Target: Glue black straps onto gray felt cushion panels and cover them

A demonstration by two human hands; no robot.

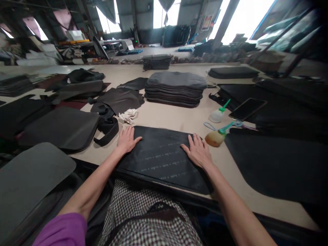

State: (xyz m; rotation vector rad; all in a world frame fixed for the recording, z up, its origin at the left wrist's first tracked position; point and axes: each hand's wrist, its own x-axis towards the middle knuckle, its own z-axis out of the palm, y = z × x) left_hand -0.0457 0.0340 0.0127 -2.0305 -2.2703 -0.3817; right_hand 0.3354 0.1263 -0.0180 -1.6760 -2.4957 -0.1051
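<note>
Directly in front of me lies a black flat panel [159, 153] with rows of pale printed lettering, at the table's near edge. My left hand [126, 140] rests flat on its left side, fingers stretched out and thumb apart. On the right side of the same panel my right hand [198, 150] lies open, fingers spread forward. Just beyond the right fingertips stands a squat bottle of amber liquid [215, 138] with a green nozzle. A crumpled white cloth [128, 116] and a curled black strap [109, 131] are near the left fingertips.
A stack of dark rounded panels [175, 89] stands farther back on the table [169, 118]. To the right are a clear green-tipped bottle [216, 116], a phone [248, 108] and a large black panel [279, 164]. Dark panels [61, 126] lie at left.
</note>
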